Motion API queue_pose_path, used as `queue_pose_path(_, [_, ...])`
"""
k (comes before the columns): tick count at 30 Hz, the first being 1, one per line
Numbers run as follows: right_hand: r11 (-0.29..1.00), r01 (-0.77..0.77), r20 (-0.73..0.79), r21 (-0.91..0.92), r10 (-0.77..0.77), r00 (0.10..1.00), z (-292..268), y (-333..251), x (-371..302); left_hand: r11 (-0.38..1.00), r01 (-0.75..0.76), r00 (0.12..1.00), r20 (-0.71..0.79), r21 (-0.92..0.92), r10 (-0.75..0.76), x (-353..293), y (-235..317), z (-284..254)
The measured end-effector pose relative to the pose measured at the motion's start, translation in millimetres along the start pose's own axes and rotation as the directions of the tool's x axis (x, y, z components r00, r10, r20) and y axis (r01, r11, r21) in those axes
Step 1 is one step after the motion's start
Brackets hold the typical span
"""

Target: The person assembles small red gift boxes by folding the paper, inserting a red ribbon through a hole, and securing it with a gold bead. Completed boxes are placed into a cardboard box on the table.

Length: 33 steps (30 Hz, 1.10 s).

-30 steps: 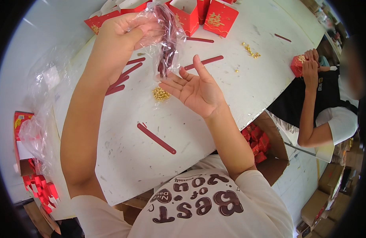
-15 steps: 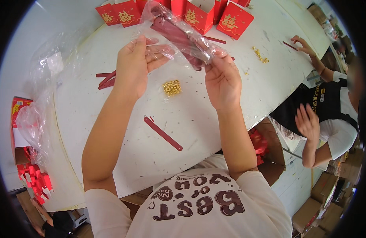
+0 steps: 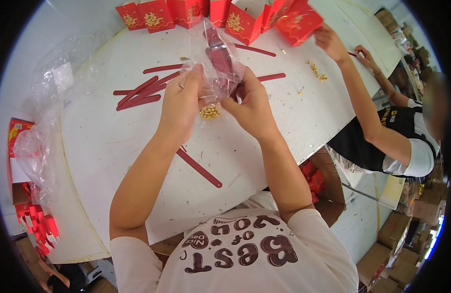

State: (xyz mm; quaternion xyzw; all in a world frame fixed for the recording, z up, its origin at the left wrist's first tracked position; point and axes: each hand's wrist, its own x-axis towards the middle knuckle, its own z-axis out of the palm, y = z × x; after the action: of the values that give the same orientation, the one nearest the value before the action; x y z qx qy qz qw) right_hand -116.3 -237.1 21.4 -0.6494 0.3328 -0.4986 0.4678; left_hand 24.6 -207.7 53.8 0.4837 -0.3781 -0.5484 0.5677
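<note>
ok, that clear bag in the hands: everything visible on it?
The clear bag is thin, crinkled and glossy, plastic by its look. Dark red strips are bunched inside, mostly toward its far end, which leans slightly left. The left grip and right grip hold its near end from either side. It's over the white table; whether the bag touches it, or is open, I can't tell.

This looks like a small packing workshop: a broad, scuffed white worktable (image 3: 225, 155) carries a row of identical red paper boxes (image 3: 242, 30), loose dark red strips (image 3: 199, 168) and a heap of small gold fasteners (image 3: 209, 112). A co-worker (image 3: 412, 155) wears a black apron (image 3: 355, 143), and cardboard cartons (image 3: 389, 232) are stacked on the floor beyond.
</note>
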Motion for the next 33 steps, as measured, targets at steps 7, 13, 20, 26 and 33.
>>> queue_pose_path(7, [0.968,-0.068,0.114,-0.240,0.098,0.989,-38,-6,13,0.991,-0.033,0.995,-0.084,0.133,0.044,8,15,-25])
queue_pose_path(13, [0.703,0.070,0.073,-0.707,-0.027,0.997,-143,19,80,0.997,-0.080,0.952,-0.299,-0.020,0.070,7,46,-90])
queue_pose_path(20, [-0.078,-0.385,-0.384,-0.919,-0.032,0.923,-304,91,121,0.993,-0.030,0.779,-0.619,0.116,0.096,-39,53,-255])
queue_pose_path(26, [-0.361,-0.273,-0.272,-0.892,-0.054,0.961,-217,69,96,0.996,0.082,0.855,-0.515,0.023,-0.058,-73,34,-256])
queue_pose_path(33, [0.918,0.251,0.278,-0.306,-0.166,0.946,-10,-13,5,0.991,-0.009,0.975,-0.220,-0.136,-0.022,-67,33,-170])
